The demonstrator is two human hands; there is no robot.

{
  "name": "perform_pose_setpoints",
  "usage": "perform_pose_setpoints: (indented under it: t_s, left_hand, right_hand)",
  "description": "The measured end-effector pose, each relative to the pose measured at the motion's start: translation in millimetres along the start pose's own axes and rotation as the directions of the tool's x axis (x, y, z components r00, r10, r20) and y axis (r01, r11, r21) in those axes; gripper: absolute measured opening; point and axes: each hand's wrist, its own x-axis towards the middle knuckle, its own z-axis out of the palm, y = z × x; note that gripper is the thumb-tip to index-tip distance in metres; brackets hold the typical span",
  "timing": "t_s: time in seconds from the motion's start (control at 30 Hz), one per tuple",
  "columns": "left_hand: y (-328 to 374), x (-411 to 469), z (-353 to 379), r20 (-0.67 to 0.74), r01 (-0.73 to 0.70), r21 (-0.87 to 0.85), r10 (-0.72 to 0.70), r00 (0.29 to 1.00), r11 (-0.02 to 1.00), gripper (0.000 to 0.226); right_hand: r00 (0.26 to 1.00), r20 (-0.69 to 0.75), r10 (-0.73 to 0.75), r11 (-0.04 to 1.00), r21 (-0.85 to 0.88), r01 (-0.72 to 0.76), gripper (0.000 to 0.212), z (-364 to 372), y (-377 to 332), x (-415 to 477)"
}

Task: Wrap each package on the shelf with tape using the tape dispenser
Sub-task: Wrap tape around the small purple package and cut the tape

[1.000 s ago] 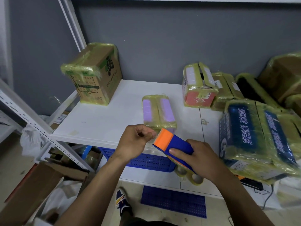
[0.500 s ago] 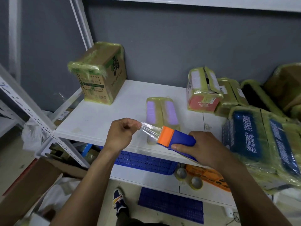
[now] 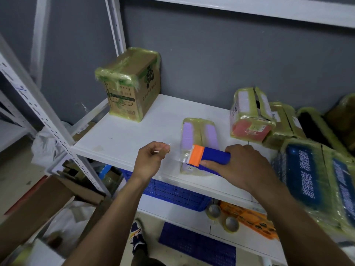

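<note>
Between left hand (image 3: 151, 160) pinching fingers (image 3: 165, 150) and blue-orange plastic tape dispenser (image 3: 209, 157) clamped in right hand (image 3: 244, 167): slack clear tape strip (image 3: 177, 158) may fold, self-stick.

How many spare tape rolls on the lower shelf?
2. One roll beside the blue basket; a second roll just right of it, nearer the edge. More may hide under the upper shelf.
</note>
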Motion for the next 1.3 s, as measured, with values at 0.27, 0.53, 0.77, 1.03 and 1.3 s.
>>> perform_pose_setpoints:
  t_s: [0.27, 0.53, 0.77, 1.03, 1.3]
  left_hand:
    - [-21.5, 7.5, 6.2, -0.045, 0.157, -0.112, -0.163, 0.986, 0.981, 0.016]
    - [-36.7, 19.1, 26.7, -0.039, 0.221, -0.111, -0.227, 0.973, 0.969, 0.011]
    - [-35.6, 22.6, 41.6, 0.058, 0.282, -0.009, -0.281, 0.958, 0.959, 0.034]
    - [-54.3, 15.0, 46.4, 0.135, -0.082, 0.026, 0.078, 0.988, 0.996, 0.028]
    - [-64.5, 7.7, 38.9, 0.439, -0.271, 0.209, 0.157, 0.885, 0.94, 0.048]
  right_hand:
    - [0.999, 0.033, 0.006, 0.98, -0.201, 0.001, 0.077, -0.9, -28.0, 18.2]
    - [0.991, 0.115, 0.065, 0.968, -0.249, -0.035, 0.079, -0.7, -41.7, 32.4]
    - [0.988, 0.134, 0.072, 0.967, -0.254, -0.036, 0.08, 0.1, -39.6, 37.2]
    - [0.989, 0.133, 0.06, 0.972, -0.235, -0.028, 0.081, 3.7, -28.1, 41.4]
    - [0.991, 0.12, 0.056, 0.972, -0.235, -0.027, 0.082, 6.7, -15.2, 47.4]
